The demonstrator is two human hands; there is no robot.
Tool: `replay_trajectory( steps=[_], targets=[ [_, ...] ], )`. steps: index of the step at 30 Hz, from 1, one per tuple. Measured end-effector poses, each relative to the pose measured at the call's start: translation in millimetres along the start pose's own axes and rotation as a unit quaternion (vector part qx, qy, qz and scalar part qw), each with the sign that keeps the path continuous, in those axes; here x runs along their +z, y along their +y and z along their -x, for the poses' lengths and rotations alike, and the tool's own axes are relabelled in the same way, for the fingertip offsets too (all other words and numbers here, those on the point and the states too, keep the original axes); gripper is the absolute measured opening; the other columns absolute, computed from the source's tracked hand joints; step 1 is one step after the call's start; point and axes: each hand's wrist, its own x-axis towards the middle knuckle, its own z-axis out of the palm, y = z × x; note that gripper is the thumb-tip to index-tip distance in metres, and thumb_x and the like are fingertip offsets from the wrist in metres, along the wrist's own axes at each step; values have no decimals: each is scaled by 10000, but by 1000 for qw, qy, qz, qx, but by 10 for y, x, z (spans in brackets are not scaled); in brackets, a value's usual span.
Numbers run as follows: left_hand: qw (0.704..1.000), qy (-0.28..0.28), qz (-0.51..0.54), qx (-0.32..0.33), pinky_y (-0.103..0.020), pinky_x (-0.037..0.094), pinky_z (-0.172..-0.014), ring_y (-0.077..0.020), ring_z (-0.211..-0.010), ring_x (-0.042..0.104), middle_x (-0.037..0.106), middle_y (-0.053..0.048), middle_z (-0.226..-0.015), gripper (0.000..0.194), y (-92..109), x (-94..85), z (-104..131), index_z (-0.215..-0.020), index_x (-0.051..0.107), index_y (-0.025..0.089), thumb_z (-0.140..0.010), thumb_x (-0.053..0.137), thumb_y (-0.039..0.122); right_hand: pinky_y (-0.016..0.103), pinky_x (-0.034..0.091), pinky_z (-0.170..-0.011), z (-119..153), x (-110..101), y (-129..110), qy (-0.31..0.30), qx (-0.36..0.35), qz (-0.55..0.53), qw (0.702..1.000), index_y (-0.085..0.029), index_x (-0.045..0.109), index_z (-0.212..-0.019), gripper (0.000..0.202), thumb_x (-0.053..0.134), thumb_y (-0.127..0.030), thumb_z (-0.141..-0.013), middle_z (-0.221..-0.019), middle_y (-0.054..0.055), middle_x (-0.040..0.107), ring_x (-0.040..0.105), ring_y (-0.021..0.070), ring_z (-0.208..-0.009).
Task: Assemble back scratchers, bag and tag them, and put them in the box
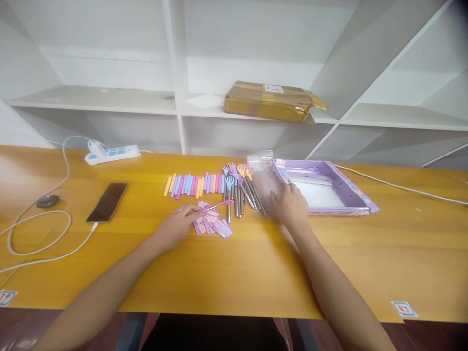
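My left hand [179,225] is closed on a small back scratcher [220,205] with a thin metal shaft and a pink head. Beneath it lie several pink and purple printed cards [210,224]. My right hand [291,204] rests at the near left corner of a purple box tray [351,191], thumb apart from the bent fingers, touching a clear plastic bag [263,183]. Between the hands is a pile of metal-shafted back scratchers [239,197] with blue, purple and orange hand-shaped heads. Left of the pile, coloured handle sleeves [188,185] stand out in a row.
A phone [107,203] on a white cable [78,247] lies at the left, beside a black mouse [48,201]. Behind them is a white power strip [113,154]. A taped cardboard box [268,102] sits on the shelf. Another white cable [398,185] crosses the table at right.
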Motion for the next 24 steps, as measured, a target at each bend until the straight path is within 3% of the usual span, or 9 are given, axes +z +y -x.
replay_trajectory(
  steps=[8,12,15,19,24],
  targets=[
    [1000,1,10,-4,-328,567,-940,-216,-1115,666,633,-82,-1382,645,-36,42,21,-1501,639,346,-1003,393,18,387,518,-794,17,-61,-54,38,29,-57,997,-165,581,-1394,441,490,-449,-1070,-1331,182,649,676,320,-1075],
    [999,13,44,7,-321,560,-958,-208,-1129,661,633,-74,-1367,611,26,10,10,-1455,673,335,-1013,386,25,373,541,-751,50,-151,-170,79,-1,-132,988,-178,602,-1358,396,520,-424,-1059,-1314,169,666,701,270,-953],
    [995,25,95,14,-354,554,-1003,-214,-1136,656,630,-95,-1335,473,159,-43,2,-1350,727,270,-1071,384,104,371,579,-771,136,-247,-312,90,-62,-207,972,-188,629,-1304,330,529,-397,-1069,-1244,158,699,714,237,-890],
    [982,27,188,-7,-365,576,-981,-240,-1155,649,619,-115,-1339,313,381,-88,32,-1302,742,249,-1105,520,346,370,622,-821,383,-373,-564,87,-196,-285,934,-224,668,-1304,271,586,-327,-1067,-1185,146,744,750,244,-965],
    [947,-33,314,-51,-382,595,-949,-260,-1134,667,646,-102,-1370,525,572,-6,124,-1421,682,294,-972,738,560,307,641,-789,793,-517,-904,95,-380,-328,860,-284,674,-1419,403,671,-184,-1028,-1170,105,795,787,222,-1018]
  ],
)
